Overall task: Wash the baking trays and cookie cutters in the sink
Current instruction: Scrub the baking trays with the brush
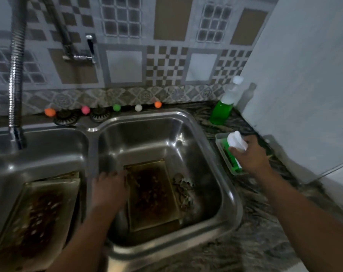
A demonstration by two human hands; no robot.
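Observation:
A dirty baking tray [153, 195] with dark burnt residue lies in the right basin of the steel double sink [210, 146]. My left hand [109, 189] holds the tray's left edge. Metal cookie cutters [183, 191] lie in a blurred heap just right of that tray. Another soiled baking tray [37, 213] leans in the left basin. My right hand [249, 154] grips a white-and-green scrub brush [235, 148] over a clear holder [223, 152] on the counter to the right of the sink.
A bottle of green dish liquid [222, 108] stands at the back right corner by the white wall. A flexible steel faucet hose [15, 85] hangs over the left basin. Small coloured balls [116, 107] and two strainers [65, 116] line the sink's back edge.

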